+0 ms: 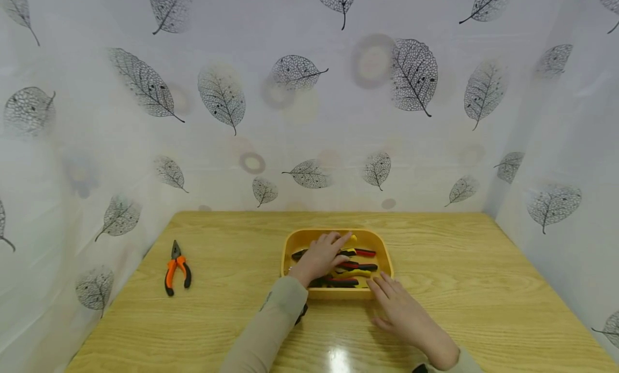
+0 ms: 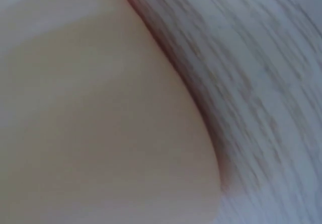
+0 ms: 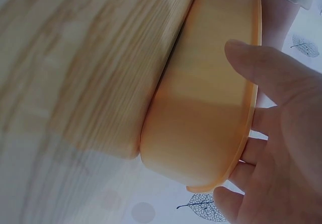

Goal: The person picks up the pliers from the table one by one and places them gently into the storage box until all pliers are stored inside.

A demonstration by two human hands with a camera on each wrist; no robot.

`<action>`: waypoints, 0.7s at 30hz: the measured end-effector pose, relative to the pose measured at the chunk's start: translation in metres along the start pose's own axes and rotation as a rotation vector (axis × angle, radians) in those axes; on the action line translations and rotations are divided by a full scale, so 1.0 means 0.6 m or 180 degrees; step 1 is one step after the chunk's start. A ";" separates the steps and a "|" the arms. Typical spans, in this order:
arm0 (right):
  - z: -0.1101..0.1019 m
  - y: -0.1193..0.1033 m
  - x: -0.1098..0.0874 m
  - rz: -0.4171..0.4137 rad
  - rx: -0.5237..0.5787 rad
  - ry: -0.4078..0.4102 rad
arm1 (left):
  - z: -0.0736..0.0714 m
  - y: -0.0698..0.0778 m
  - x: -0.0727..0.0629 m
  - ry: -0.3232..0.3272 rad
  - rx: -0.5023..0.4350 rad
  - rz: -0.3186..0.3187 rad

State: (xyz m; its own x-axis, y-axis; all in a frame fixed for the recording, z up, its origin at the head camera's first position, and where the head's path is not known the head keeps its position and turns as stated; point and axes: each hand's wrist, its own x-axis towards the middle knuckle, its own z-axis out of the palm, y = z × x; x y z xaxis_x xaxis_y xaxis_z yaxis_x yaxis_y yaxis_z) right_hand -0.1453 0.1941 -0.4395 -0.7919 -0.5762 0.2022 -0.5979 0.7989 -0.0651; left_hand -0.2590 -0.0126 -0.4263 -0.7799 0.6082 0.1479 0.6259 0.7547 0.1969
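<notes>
A yellow plastic bin point(image 1: 338, 294) stands on the table and holds several pliers point(image 1: 364, 266) with red, black and yellow handles. My left hand point(image 1: 319, 257) reaches over the bin from the left, palm down, fingers extended above the tools and partly hiding them. Whether it touches a tool cannot be made out. At the bin's front right corner is my right hand point(image 1: 401, 311). In the right wrist view its fingers lie fairly straight behind the bin's rim, while the thumb point(image 3: 244, 58) is held apart in front of the outer wall point(image 3: 201, 98).
Orange-and-black needle-nose pliers point(image 1: 175, 268) lie on the wooden table point(image 1: 232, 255), left of the bin, jaws pointing away. A white leaf-print curtain point(image 1: 309, 126) surrounds the back and sides. A blurred pale surface point(image 2: 100, 113) fills much of the left wrist view.
</notes>
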 end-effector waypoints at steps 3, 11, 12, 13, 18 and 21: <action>0.001 0.001 0.000 0.0002 -0.0008 0.0008 | 0.002 0.001 0.002 -0.0039 0.0041 -0.0010; 0.003 0.002 -0.001 -0.0008 -0.0027 0.0019 | 0.019 0.000 0.009 -0.0237 0.0098 -0.0072; 0.003 0.002 -0.001 -0.0015 -0.0031 0.0029 | 0.022 0.000 0.009 -0.0276 0.0097 -0.0074; 0.003 0.002 -0.001 -0.0023 -0.0038 0.0038 | 0.023 0.000 0.010 -0.0312 0.0090 -0.0076; 0.004 0.002 0.000 -0.0066 -0.0068 0.0105 | 0.029 0.002 0.012 -0.0422 0.0090 -0.0085; 0.005 0.003 -0.001 -0.0099 -0.0097 0.0174 | 0.028 0.003 0.013 -0.0430 0.0082 -0.0093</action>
State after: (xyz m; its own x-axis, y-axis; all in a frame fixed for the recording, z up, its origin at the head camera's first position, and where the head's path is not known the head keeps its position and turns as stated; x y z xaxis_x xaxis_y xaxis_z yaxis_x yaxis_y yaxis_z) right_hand -0.1464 0.1950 -0.4428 -0.7645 -0.5913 0.2569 -0.6175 0.7861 -0.0285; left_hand -0.2637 -0.0025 -0.4412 -0.7906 0.6122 0.0105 0.6043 0.7775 0.1741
